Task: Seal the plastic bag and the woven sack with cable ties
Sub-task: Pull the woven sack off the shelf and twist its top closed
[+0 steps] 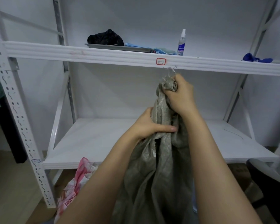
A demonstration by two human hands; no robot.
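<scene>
The right hand is clenched round the bunched mouth of the grey woven sack, held up in front of the white shelving unit. The left hand wraps the neck just below, thumb lying across the cloth. Pale strands poke up above the right fist, perhaps frayed weave or a tie; too blurred to tell. The sack's bottom is cut off by the frame. The pink-and-white plastic bag sits on the floor at lower left, partly hidden behind the left forearm.
</scene>
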